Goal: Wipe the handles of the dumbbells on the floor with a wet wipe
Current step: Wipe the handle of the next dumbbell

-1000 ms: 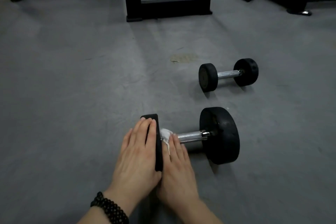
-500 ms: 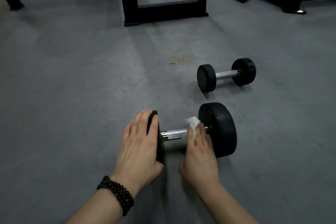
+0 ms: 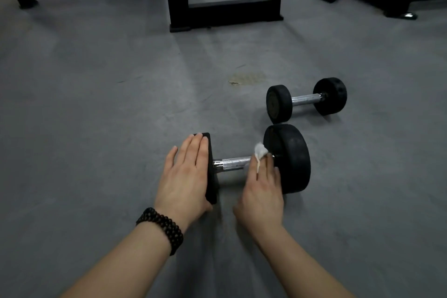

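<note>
While the near dumbbell (image 3: pixel 286 158) lies on the grey floor (image 3: pixel 96 128), the left hand (image 3: pixel 185 180), with a bead bracelet (image 3: pixel 160 228) on its wrist, rests flat with straight fingers on the dumbbell's left weight (image 3: pixel 211 169). To the right, the right hand (image 3: pixel 262 189) presses a white wet wipe (image 3: pixel 260 151) with its fingers onto the right end of the metal handle (image 3: pixel 232 163), beside the right weight. Farther right lies a smaller dumbbell (image 3: pixel 306 99). Black frames (image 3: pixel 222 12) stand far behind.
</note>
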Tool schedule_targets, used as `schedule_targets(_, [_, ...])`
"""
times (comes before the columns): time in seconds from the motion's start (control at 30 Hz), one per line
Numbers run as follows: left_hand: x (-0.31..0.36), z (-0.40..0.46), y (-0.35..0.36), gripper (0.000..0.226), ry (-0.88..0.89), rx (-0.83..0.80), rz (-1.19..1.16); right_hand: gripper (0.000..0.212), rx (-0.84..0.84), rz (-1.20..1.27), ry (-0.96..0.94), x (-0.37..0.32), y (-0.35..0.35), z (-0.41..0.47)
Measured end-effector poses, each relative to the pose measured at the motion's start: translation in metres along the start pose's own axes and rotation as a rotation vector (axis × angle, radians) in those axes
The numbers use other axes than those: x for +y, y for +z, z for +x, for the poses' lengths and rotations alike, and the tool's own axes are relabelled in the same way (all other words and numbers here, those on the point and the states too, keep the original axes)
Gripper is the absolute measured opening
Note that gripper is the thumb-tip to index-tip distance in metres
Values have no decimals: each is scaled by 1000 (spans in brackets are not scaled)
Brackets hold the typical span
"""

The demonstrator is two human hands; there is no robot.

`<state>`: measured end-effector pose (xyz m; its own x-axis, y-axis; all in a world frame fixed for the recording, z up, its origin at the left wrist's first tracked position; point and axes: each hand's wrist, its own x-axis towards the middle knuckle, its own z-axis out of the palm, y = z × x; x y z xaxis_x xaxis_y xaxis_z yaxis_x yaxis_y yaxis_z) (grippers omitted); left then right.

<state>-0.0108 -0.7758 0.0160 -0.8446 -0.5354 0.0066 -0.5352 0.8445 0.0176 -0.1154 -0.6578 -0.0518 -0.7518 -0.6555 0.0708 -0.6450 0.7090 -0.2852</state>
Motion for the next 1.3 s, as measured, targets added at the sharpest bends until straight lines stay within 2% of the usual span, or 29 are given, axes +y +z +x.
schedule_targets(0.1, [0, 4, 3, 141, -11, 15, 4, 100, -105, 26, -203, -16, 5, -5])
schedule_targets(0.17, [-2, 5, 2, 141, -8, 15, 7, 99, -93, -51, -309, -11, 8, -5])
schedule_targets(0.27, [-3, 4, 3, 141, 2, 20, 9, 100, 25, -7, -73, 9, 8, 1])
schedule_targets(0.33, [-2, 4, 5, 140, -7, 22, 5, 103, 7, 50, -4, 1, 8, -1])
schedule_targets(0.47, [-4, 4, 8, 130, -2, 55, -12, 102, -78, -12, -307, -24, 20, -9])
schedule_targets(0.5, [-4, 4, 7, 131, 2, 51, -14, 100, -50, -33, -310, -18, 21, -6])
schedule_targets(0.63, [-6, 3, 3, 136, 18, 15, -15, 98, 79, 17, 18, 3, 15, 1])
schedule_targets(0.67, [-6, 5, 2, 135, 20, 12, -24, 98, 82, 30, 45, 1, 16, 1])
schedule_targets(0.8, [-11, 16, -7, 138, 18, -1, -48, 91, 31, 67, -90, -6, 17, 7])
schedule_targets(0.9, [-13, 10, -8, 125, 34, 111, -48, 93, -55, 99, -145, 5, 10, 22])
schedule_targets(0.97, [-13, 4, -2, 118, 25, 153, -56, 92, -37, 107, -172, 8, 6, 30])
schedule_targets(1.13, [-15, 21, 8, 145, 6, 35, 10, 104, -69, 49, -108, -18, 6, 42])
schedule_targets(1.2, [-15, 31, 10, 141, -14, 47, -24, 108, -103, 40, -220, -30, 13, 42])
schedule_targets(1.27, [-15, 35, 10, 135, -26, 48, -56, 102, -128, -2, -351, -31, 14, 40])
schedule_targets(1.3, [-16, 37, 10, 136, -24, 50, -57, 100, -109, -16, -350, -25, 13, 42])
